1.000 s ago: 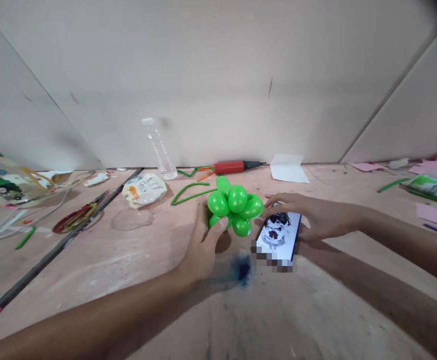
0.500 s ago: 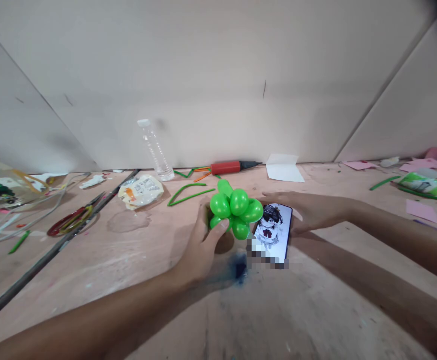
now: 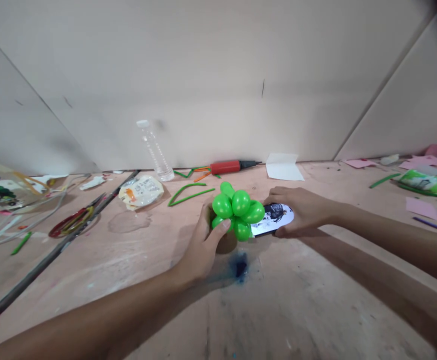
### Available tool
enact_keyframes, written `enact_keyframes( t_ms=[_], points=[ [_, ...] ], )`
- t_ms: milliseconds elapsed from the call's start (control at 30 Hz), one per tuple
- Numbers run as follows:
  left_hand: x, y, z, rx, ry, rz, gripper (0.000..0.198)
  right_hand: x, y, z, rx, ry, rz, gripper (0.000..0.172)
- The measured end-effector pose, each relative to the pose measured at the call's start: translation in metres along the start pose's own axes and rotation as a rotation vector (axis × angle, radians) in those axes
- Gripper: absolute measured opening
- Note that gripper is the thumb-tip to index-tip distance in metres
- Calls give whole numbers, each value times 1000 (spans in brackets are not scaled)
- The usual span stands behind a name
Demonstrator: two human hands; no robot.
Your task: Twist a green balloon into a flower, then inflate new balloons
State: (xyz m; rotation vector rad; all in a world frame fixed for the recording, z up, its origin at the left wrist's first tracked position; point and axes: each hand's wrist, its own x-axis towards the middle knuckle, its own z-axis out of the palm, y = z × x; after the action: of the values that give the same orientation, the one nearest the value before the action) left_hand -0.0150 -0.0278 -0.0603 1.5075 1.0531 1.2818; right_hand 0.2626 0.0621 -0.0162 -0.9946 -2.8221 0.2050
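Note:
My left hand (image 3: 203, 242) is closed around a bright green twisted balloon (image 3: 241, 202) made of several round bubbles, its thumb resting on a lower bubble. Just right of it, my right hand (image 3: 297, 210) grips a smartphone (image 3: 273, 217) by its far end, thumb along the near edge. The phone's lit screen shows a black-and-white picture, and the balloon hides its left end. A dark blue stain (image 3: 241, 265) marks the table in front of the balloon.
Along the wall stand a clear plastic bottle (image 3: 153, 150), a red balloon pump (image 3: 226, 167) and white paper (image 3: 285, 167). A green uninflated balloon (image 3: 188, 192) and a crumpled wrapper (image 3: 141, 192) lie left, scissors (image 3: 71, 220) beyond. Pink paper (image 3: 423, 208) and a green packet (image 3: 423, 181) lie right.
The phone has turned from lengthwise to nearly sideways, and my right hand has closed round its end. The balloon in my left hand has barely moved.

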Motion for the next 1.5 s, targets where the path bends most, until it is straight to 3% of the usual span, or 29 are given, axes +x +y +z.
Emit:
enact_keyframes(
  t_ms=[100, 233, 433, 600, 700, 800, 933, 967, 1067, 1233, 1500],
  points=[
    [0, -1, 0, -17, -12, -11, 35, -3, 12, -1, -61, -7, 15, 65],
    [1, -1, 0, -32, -30, -11, 33, -5, 51, -1, -162, 35, 188, 68],
    [2, -2, 0, -15, -68, 23, 30, -6, 113, -7, -238, 231, 383, 69],
    [2, -3, -2, 20, -95, 22, 32, -5, 126, -6, -191, 389, 445, 54],
    [2, -3, -1, 50, -111, 7, 35, 0, 103, 4, -125, 480, 431, 39],
    [1, -2, 0, 67, -140, 3, 39, 2, 55, 20, -27, 571, 404, 29],
    [1, 2, 2, 78, -148, 29, 42, -2, -20, 36, 171, 618, 334, 29],
    [1, 3, 2, 83, -150, 39, 42, -4, -36, 38, 314, 617, 278, 27],
    [1, 5, 2, 111, -169, 65, 45, -7, -69, 40, 517, 635, 188, 37],
    [-1, 5, 2, 207, -193, 67, 49, -5, -86, 46, 501, 569, 134, 52],
    [-3, 10, 1, 289, -238, 103, 44, -9, -89, 59, 561, 551, 175, 37]
  ],
)
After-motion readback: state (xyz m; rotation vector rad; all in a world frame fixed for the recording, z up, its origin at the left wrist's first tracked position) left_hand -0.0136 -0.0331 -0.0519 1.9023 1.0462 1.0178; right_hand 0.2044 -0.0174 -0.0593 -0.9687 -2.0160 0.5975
